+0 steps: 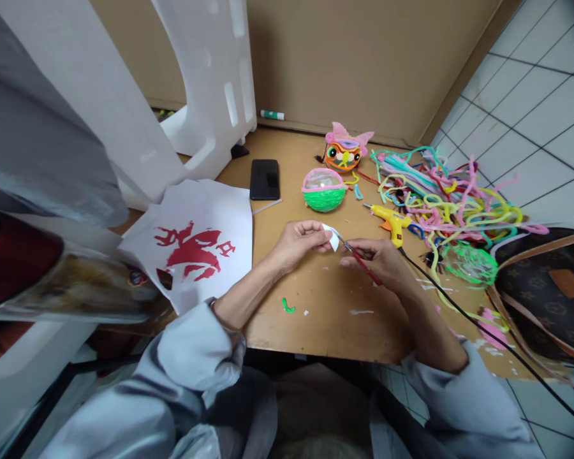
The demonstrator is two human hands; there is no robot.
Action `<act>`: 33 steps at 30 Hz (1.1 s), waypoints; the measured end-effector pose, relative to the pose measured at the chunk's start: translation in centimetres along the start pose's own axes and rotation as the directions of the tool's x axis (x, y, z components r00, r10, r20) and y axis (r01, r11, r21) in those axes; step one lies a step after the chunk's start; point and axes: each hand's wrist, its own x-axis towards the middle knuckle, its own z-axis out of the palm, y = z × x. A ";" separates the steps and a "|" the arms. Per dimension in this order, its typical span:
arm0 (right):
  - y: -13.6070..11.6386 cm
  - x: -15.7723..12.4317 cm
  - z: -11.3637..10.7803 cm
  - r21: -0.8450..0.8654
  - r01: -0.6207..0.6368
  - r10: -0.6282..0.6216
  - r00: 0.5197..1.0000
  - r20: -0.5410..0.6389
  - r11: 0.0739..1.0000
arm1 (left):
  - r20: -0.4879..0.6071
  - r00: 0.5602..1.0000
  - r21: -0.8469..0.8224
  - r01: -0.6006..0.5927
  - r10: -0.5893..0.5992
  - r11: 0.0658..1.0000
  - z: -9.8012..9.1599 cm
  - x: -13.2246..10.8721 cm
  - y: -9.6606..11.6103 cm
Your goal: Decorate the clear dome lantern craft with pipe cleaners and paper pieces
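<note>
Between the thumb and fingers of my left hand (299, 243) is a small white paper piece (333, 241) with a curved edge. My right hand (381, 260) grips small scissors (366, 268) with a dark red handle, their metal tips at the paper's right edge. Just beyond my hands sits a round ball (323, 199), green below, clear on top, with a pink band around it. Behind it stands a colourful lion-like head (344, 153) with pink ears and big eyes. A yellow glue gun (391, 223) lies beyond my right hand, its black cord running toward me.
Pipe cleaners (440, 185) are heaped at the right, near a green-and-clear ball (473, 262) and a brown bag (550, 293). A black phone (264, 179) and white paper with red shapes (220, 210) lie left. A green scrap (287, 306) rests near the table's front edge.
</note>
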 end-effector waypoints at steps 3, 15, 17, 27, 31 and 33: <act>-0.1 -0.1 -0.2 0.000 0.008 -0.008 1.000 0.023 1.000 | 0.009 1.000 0.014 0.009 -0.009 1.000 0.0 0.0 0.1; 0.2 0.2 0.0 -0.031 0.013 -0.012 0.999 0.046 0.999 | 0.034 0.994 0.088 0.100 -0.104 0.991 0.0 -0.1 -0.1; 0.4 0.2 -0.1 -0.047 0.013 -0.011 0.999 0.040 0.999 | 0.031 0.994 0.100 0.104 -0.107 0.990 0.0 -0.2 -0.1; 0.9 -0.1 -0.2 -0.086 0.066 -0.063 0.997 0.036 0.994 | 0.052 0.988 0.153 0.134 -0.143 0.979 -0.2 -0.1 0.2; 1.0 0.1 0.0 -0.066 0.059 -0.057 0.998 0.032 0.996 | 0.051 0.988 0.138 0.138 -0.146 0.981 -0.3 0.0 -0.2; 1.0 0.2 0.1 -0.055 0.054 -0.052 0.998 0.040 0.997 | 0.053 0.987 0.133 0.147 -0.155 0.980 -0.2 0.0 -0.3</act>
